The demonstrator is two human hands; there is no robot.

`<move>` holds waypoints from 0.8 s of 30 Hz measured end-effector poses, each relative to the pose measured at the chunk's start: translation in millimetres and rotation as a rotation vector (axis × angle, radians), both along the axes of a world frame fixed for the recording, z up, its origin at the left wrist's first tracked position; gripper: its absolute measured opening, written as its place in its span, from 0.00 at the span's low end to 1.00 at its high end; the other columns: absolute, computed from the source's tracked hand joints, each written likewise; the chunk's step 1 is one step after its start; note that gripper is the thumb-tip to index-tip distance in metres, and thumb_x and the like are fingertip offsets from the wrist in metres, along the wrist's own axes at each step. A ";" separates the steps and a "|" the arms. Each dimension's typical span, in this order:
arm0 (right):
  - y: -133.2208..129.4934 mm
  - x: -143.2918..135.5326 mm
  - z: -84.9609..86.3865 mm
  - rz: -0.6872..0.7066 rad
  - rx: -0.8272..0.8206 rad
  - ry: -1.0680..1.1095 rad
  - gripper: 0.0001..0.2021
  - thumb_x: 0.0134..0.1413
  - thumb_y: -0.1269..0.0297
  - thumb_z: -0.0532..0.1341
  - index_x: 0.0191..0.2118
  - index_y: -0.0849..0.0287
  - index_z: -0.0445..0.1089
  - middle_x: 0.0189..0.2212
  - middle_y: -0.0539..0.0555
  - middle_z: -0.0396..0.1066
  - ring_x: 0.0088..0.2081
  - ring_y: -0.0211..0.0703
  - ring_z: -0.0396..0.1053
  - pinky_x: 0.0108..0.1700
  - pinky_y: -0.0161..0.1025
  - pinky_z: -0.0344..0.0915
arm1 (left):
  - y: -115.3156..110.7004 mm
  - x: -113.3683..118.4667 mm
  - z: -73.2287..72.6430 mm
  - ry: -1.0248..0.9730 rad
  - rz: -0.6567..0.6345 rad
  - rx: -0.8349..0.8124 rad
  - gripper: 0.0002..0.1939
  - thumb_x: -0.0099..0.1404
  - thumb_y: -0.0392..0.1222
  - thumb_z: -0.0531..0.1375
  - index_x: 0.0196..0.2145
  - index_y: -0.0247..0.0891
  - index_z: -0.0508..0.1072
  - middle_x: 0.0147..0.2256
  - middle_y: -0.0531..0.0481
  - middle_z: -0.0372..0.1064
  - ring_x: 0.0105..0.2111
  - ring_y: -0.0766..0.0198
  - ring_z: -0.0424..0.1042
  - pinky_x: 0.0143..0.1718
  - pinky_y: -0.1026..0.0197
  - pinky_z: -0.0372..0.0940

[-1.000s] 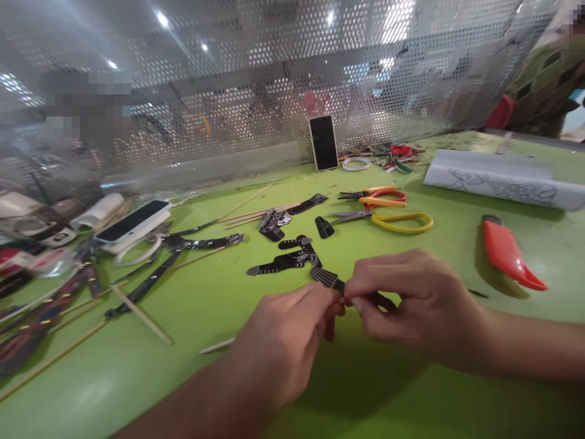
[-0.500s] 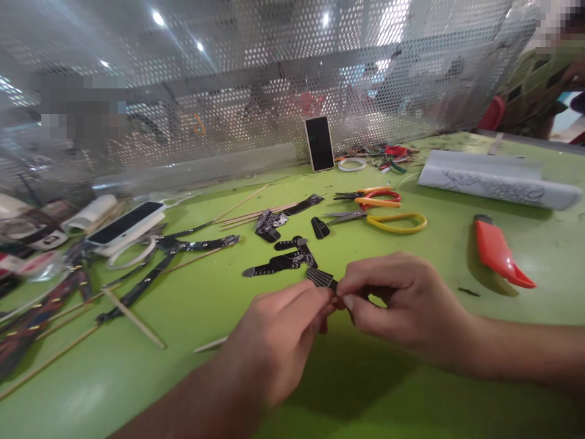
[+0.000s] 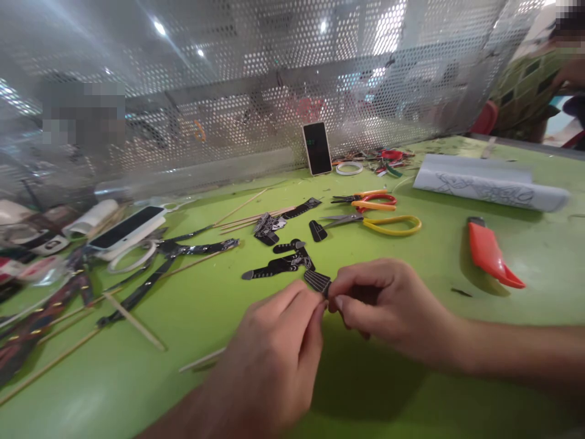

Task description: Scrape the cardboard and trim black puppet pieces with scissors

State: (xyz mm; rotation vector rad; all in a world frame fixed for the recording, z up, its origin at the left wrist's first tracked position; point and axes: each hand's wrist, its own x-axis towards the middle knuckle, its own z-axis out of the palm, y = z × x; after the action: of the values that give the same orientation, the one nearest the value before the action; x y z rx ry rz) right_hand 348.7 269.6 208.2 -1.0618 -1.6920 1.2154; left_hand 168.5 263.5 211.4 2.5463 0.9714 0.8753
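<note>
A small black cut-out piece with pale stripes (image 3: 317, 281) is pinched between my hands, fanning out toward the jointed black figure parts. My left hand (image 3: 278, 341) is closed on its near side, fingers bent under. My right hand (image 3: 388, 305) pinches its narrow right end between thumb and forefinger. What lies under the fingertips is hidden. Just beyond are a long black cut-out leg (image 3: 269, 266) and a shorter black cut-out (image 3: 287, 246). A black tab-shaped piece (image 3: 317, 231) and a patterned black-and-white cut-out (image 3: 269, 227) lie farther back on the green table.
Yellow-handled scissors (image 3: 393, 225) and orange-red-handled scissors (image 3: 377, 200) lie behind my right hand. A red cutter (image 3: 491, 251) and rolled white paper (image 3: 484, 186) are at right. Dark strips (image 3: 169, 262) and thin sticks (image 3: 132, 319) spread leftward. A phone (image 3: 317, 148) stands before the perforated metal screen (image 3: 256, 91).
Both hands have shifted slightly left and down in view with the striped piece still between them. The whole view has tilted a little. Other table items stay in place.
</note>
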 end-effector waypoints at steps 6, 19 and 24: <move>-0.3 -1.2 0.4 -0.001 -0.001 0.001 0.08 0.45 0.77 0.55 0.24 0.63 0.70 0.16 0.44 0.59 0.18 0.27 0.55 0.19 0.26 0.53 | 5.0 -1.9 -4.2 -0.109 -0.057 -0.056 0.10 0.67 0.28 0.51 0.32 0.33 0.70 0.25 0.53 0.62 0.24 0.69 0.58 0.25 0.65 0.55; 0.8 -0.1 -3.5 -0.013 -0.199 0.038 0.07 0.43 0.73 0.55 0.25 0.61 0.70 0.16 0.44 0.59 0.17 0.29 0.55 0.18 0.28 0.52 | 5.0 -1.4 -12.8 -0.036 -0.019 0.136 0.10 0.65 0.24 0.51 0.33 0.33 0.70 0.25 0.52 0.59 0.24 0.66 0.56 0.24 0.62 0.54; 0.8 -0.6 -2.9 -0.013 -0.063 0.029 0.07 0.44 0.75 0.55 0.25 0.62 0.70 0.18 0.45 0.60 0.20 0.29 0.54 0.20 0.27 0.52 | -1.0 0.8 -6.5 0.005 0.018 0.126 0.08 0.66 0.27 0.51 0.33 0.33 0.67 0.28 0.49 0.61 0.26 0.64 0.59 0.26 0.61 0.56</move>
State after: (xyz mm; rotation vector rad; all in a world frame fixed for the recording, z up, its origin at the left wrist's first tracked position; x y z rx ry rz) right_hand 348.1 270.3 205.3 -1.0862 -1.6316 1.2776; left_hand 169.3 262.5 204.9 2.6493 0.9712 0.9640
